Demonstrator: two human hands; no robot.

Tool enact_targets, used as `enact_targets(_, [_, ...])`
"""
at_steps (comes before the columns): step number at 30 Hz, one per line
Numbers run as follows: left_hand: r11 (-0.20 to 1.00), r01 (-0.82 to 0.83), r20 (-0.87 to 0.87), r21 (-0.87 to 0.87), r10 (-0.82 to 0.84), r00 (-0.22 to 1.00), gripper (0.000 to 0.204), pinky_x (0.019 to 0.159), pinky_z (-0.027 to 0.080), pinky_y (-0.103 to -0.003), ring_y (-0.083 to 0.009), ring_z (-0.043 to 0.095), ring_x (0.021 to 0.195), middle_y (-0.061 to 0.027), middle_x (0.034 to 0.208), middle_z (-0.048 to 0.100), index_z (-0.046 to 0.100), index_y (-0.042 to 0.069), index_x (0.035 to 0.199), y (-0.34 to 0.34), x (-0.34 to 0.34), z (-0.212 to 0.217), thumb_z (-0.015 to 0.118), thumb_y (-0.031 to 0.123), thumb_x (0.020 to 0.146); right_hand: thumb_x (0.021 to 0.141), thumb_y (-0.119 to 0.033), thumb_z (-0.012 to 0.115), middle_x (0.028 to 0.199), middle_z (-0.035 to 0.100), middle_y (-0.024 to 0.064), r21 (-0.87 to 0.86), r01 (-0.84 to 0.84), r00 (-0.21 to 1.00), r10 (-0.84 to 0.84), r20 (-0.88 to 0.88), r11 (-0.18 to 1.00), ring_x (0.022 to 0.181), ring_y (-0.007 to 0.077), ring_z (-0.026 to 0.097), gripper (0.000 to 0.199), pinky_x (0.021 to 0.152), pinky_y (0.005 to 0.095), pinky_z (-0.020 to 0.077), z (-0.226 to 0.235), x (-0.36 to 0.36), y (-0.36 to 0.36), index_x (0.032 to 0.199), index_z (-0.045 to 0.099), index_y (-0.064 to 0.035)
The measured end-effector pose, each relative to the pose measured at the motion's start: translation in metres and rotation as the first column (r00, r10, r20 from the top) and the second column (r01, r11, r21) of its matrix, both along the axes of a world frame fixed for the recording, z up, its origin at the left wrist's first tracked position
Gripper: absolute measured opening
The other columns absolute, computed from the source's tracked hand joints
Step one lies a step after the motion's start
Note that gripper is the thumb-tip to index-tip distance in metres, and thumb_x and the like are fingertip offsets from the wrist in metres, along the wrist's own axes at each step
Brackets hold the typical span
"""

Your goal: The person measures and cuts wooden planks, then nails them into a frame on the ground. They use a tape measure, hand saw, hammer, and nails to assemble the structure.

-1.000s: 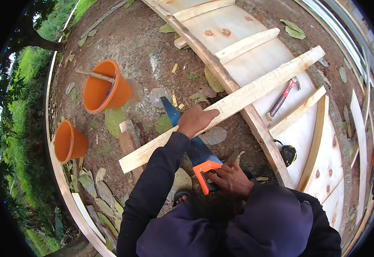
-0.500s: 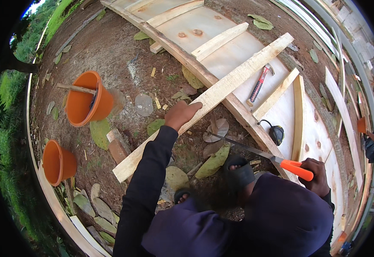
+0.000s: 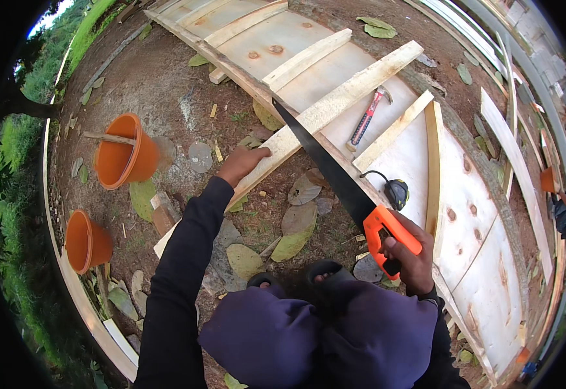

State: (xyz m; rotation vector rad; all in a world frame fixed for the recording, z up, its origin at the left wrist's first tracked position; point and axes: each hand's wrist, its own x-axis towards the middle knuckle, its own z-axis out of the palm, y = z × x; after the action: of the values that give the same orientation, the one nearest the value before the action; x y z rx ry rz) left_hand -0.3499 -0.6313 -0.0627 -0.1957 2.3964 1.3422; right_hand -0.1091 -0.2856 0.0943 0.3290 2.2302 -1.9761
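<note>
My left hand (image 3: pixel 242 165) is closed over a long pale wooden plank (image 3: pixel 335 98), which slants from lower left to upper right. The plank crosses the edge of a framed plywood panel (image 3: pixel 468 214). In my right hand (image 3: pixel 412 254) is the orange handle of a hand saw (image 3: pixel 335 174). Its dark blade points up and left, with the tip end reaching across the plank near the panel's edge rail. Whether the teeth touch the wood I cannot tell. A hammer (image 3: pixel 366 120) with a red and black handle lies on the panel, and a black tape measure (image 3: pixel 396 193) rests nearer my right hand.
Two orange buckets (image 3: pixel 141 159) (image 3: pixel 99 241) stand at the left, the farther one with a stick in it. A wood block (image 3: pixel 164 214) props the plank's near end. Large leaves (image 3: pixel 294 240) litter the soil. Long boards (image 3: pixel 516 175) lie at the right, where another person's hand (image 3: pixel 565 200) shows.
My right hand has brought the saw up and left, swinging its blade from low beside the panel to across the plank. The left hand still holds the plank; the whole view has shifted somewhat.
</note>
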Motion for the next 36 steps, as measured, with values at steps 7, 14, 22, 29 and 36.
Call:
enact_targets(7, [0.99, 0.037, 0.178, -0.133, -0.013, 0.984, 0.065, 0.091, 0.048, -0.038, -0.0313, 0.066, 0.101, -0.0226, 0.111, 0.071, 0.072, -0.008, 0.11, 0.003, 0.005, 0.006, 0.067, 0.052, 0.085, 0.096, -0.013, 0.066, 0.113, 0.068, 0.0105, -0.04, -0.184, 0.982, 0.182, -0.054, 0.982, 0.09, 0.0145, 0.065, 0.047, 0.082, 0.0292, 0.0525, -0.034, -0.053, -0.041, 0.141, 0.056, 0.0007])
enact_targets(14, [0.923, 0.082, 0.113, -0.377, -0.042, 0.993, 0.073, 0.096, 0.047, -0.047, -0.0403, 0.067, 0.108, -0.0247, 0.116, 0.07, 0.073, -0.001, 0.116, 0.023, 0.022, 0.024, 0.064, 0.064, 0.085, 0.091, -0.015, 0.07, 0.118, 0.071, 0.0189, -0.012, -0.182, 0.962, 0.176, -0.208, 0.983, 0.108, 0.0217, 0.068, 0.052, 0.095, 0.0329, 0.0501, -0.05, -0.054, -0.045, 0.138, 0.057, 0.0051])
enact_targets(22, [0.884, -0.151, -0.033, -0.442, 0.152, 0.988, 0.071, 0.086, 0.053, -0.045, -0.0385, 0.071, 0.097, -0.0241, 0.103, 0.074, 0.076, 0.001, 0.11, 0.033, 0.042, 0.031, 0.066, 0.064, 0.078, 0.095, -0.016, 0.067, 0.106, 0.073, 0.0225, 0.125, -0.235, 0.963, 0.248, -0.101, 0.964, 0.093, 0.0223, 0.073, 0.046, 0.083, 0.0322, 0.0546, -0.056, -0.057, -0.029, 0.134, 0.06, 0.0065])
enact_targets(29, [0.898, -0.159, -0.007, -0.41, 0.171, 0.985, 0.066, 0.083, 0.053, -0.045, -0.0393, 0.072, 0.091, -0.0254, 0.094, 0.074, 0.078, 0.0, 0.096, 0.032, 0.034, 0.032, 0.068, 0.061, 0.076, 0.095, -0.018, 0.067, 0.102, 0.074, 0.0235, 0.146, -0.273, 0.956, 0.285, -0.067, 0.951, 0.089, 0.025, 0.074, 0.046, 0.08, 0.0326, 0.0556, -0.056, -0.053, -0.037, 0.133, 0.06, 0.0063])
enact_targets(36, [0.871, -0.187, -0.056, -0.454, 0.181, 0.982, 0.064, 0.083, 0.054, -0.046, -0.0396, 0.072, 0.09, -0.0264, 0.093, 0.074, 0.078, 0.0, 0.096, 0.036, 0.036, 0.035, 0.068, 0.059, 0.075, 0.096, -0.016, 0.063, 0.087, 0.07, 0.0119, 0.218, -0.233, 0.957, 0.263, -0.119, 0.948, 0.074, 0.012, 0.062, 0.044, 0.071, 0.0278, 0.0507, -0.052, -0.046, -0.045, 0.133, 0.061, 0.0073])
